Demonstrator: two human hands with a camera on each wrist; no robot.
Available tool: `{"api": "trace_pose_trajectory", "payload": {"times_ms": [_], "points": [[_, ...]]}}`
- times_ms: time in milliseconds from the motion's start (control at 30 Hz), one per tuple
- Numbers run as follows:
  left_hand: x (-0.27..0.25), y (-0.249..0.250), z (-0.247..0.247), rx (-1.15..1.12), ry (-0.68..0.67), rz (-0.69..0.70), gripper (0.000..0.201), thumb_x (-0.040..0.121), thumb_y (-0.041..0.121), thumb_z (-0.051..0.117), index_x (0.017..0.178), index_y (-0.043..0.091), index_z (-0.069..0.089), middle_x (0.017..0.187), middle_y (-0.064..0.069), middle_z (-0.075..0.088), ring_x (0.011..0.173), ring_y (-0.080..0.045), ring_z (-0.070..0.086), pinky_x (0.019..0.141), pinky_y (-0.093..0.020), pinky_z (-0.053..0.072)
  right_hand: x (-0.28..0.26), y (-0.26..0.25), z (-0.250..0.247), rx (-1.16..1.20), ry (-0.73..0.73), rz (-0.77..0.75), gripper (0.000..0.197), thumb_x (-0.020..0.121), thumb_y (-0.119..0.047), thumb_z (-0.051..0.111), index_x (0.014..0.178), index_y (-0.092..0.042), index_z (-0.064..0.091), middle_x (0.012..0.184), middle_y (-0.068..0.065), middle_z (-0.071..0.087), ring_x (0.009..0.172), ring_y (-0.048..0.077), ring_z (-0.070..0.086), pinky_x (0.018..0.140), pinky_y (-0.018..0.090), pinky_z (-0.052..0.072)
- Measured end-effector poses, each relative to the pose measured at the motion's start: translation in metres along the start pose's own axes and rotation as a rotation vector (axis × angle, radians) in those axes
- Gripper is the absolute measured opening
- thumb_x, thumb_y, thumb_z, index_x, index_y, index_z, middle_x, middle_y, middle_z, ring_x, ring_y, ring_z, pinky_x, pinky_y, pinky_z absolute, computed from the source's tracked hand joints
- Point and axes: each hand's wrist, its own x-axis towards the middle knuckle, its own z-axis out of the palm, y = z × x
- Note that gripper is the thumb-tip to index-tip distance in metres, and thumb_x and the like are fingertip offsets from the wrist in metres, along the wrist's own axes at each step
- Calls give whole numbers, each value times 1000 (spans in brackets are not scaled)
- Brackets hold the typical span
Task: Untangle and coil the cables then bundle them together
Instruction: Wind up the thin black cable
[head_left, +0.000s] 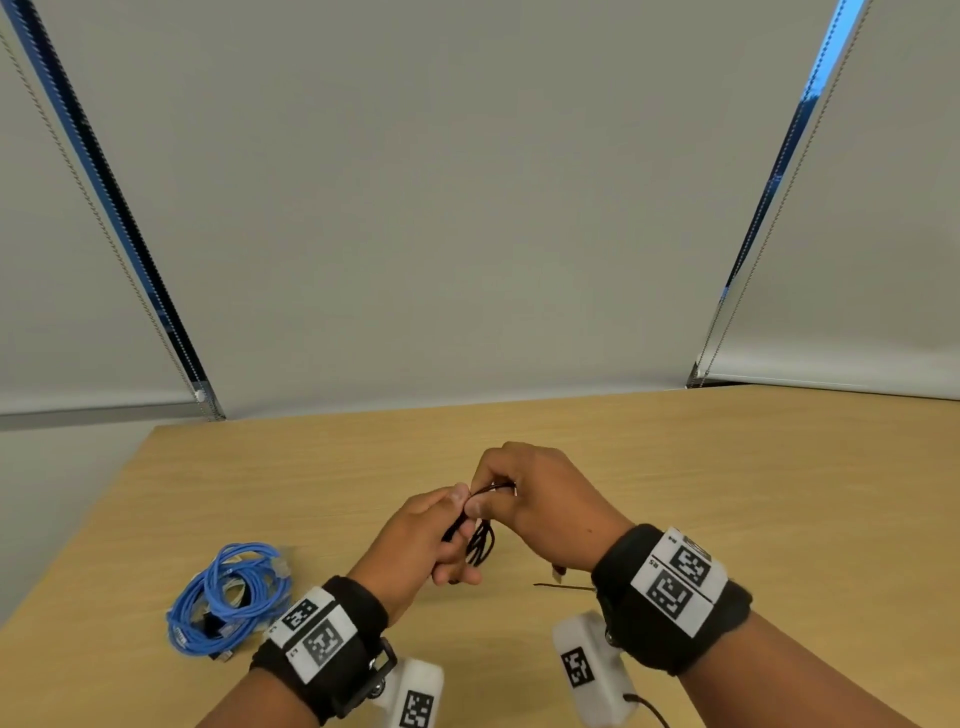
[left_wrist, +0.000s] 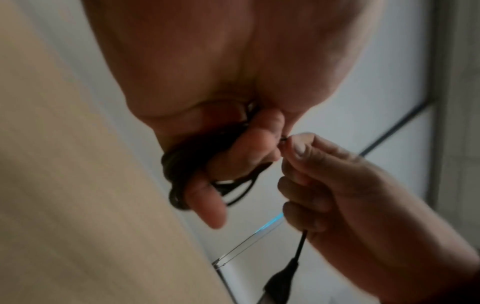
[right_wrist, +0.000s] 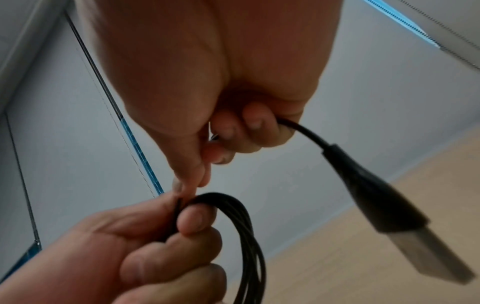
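Black cable (head_left: 480, 540) coiled in left hand (head_left: 415, 540) grip, right hand (head_left: 545, 499) pinching its end.

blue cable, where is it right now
In the head view the blue cable lies coiled on the table, on the left, just beside the left hand.

Head view looks down from above — wrist views, close underneath, share the black cable (right_wrist: 249, 236).

Black cable (head_left: 480, 543) coil partly hidden inside the left hand (head_left: 415, 545) — USB plug (right_wrist: 405, 224) blurred, its tip cut off in the left wrist view.
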Motion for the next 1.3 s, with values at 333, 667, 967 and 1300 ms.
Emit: {"api": "trace_pose_trajectory", "payload": {"times_ms": [333,667,967,1300], "points": [[-10,-3,-3,-178,-84,149,25,93,32,61,85,8,58,57,-2,37,49,-16,42,73,-39,56,-3,-3,16,351,-60,48,16,104,-34,47,94,-27,56,65,-8,55,62,13,48,62,38,42],[-19,4,-8,-325,-140,119,54,94,24,58,129,-16,47,93,6,64,92,-20,59,74,-47,57,-3,23,-6,802,-118,220,6,95,-13,67,90,-16,64,68,-5,54,53,6,43,44,20,33],[-15,1,1,-115,232,206,22,89,36,64,81,19,75,94,-2,74,83,-13,58,84,-35,51,-12,31,21,452,76,308,11,99,-16,56,93,-22,62,90,-9,68,79,6,62,74,31,52],[-13,-5,3,-124,288,241,21,93,37,64,82,26,77,101,-6,77,70,-10,64,81,-38,52,-25,1,43,248,-110,149,20,101,-35,56,86,-30,68,68,2,60,57,15,45,57,27,36]]}}
